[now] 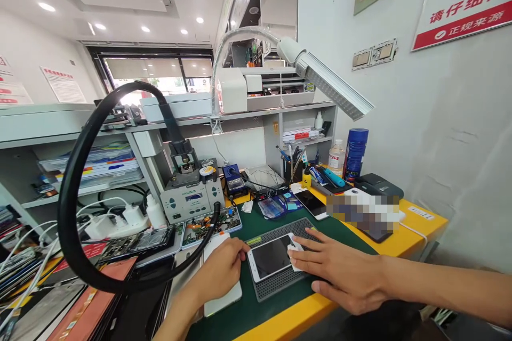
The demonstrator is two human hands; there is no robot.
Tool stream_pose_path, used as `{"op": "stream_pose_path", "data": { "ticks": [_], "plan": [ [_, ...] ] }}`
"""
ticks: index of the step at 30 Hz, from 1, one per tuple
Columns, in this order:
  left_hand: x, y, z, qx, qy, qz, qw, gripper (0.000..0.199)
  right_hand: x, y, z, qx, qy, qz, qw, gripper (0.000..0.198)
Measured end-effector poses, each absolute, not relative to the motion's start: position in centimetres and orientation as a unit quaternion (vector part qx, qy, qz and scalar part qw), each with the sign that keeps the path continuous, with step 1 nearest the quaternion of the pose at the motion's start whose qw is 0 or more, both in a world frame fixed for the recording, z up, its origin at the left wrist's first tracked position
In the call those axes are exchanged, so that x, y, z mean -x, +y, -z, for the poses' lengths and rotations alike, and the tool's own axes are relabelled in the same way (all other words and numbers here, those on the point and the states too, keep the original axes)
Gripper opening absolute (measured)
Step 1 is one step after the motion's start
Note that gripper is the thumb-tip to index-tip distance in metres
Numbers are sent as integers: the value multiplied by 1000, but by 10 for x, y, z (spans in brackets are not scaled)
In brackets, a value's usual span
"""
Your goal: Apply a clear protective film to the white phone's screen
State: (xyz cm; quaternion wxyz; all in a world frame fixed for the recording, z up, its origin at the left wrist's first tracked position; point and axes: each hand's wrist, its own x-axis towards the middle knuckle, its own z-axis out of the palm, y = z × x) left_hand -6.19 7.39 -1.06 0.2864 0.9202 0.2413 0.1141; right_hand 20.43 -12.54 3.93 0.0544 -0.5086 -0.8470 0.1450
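Right fingers: the right hand (347,275) is being spread out, with nothing being gripped; a small white piece (295,257), maybe cloth or paper, is being covered by the fingertips.
Left fingers: the left hand (224,264) is being curled by the phone's left edge; whether that edge is being pinched cannot be told.
White phone: the phone (269,262) is being laid flat, dark glass up, between both hands; its right end is being touched by the white piece. It is likely being kept from sliding by the left hand.
Grey mat: the phone is being held up off the table by a grey mat with holes (272,290), probably for grip.
Left side: little room is being left by a pale flat slab (229,297) under the left hand and by a black hose (66,213) looping close by.
Near edge: the green mat (248,311) is being bordered by a yellow table edge (314,311), near the right thumb.
Far side: some open green is being left past the grey mat, before another phone (312,204).
Above: the lamp (336,85) is being held high on a bendy neck, so hand room is being left below.
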Motion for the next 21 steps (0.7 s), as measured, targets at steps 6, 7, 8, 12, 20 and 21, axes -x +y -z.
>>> {"op": "stream_pose_path", "data": {
  "ticks": [6, 7, 8, 12, 20, 21],
  "plan": [
    [61, 74, 14, -924, 231, -133, 273, 35, -175, -109, -32, 478, -864, -131, 83, 61],
    [61, 74, 14, -925, 230, -135, 272, 36, -170, -106, -30, 474, -866, -130, 88, 60],
    [61, 74, 14, -925, 228, -136, 272, 36, -165, -103, -29, 470, -868, -129, 92, 60],
    [63, 75, 14, -926, 224, -141, 270, 35, -147, -90, -20, 455, -877, -105, 112, 54],
    [61, 73, 13, -925, 229, -146, 267, 34, -135, -63, 15, 465, -869, -10, 169, 28],
    [60, 73, 13, -925, 229, -146, 266, 34, -134, -60, 20, 469, -867, 2, 169, 25]
  ]
}}
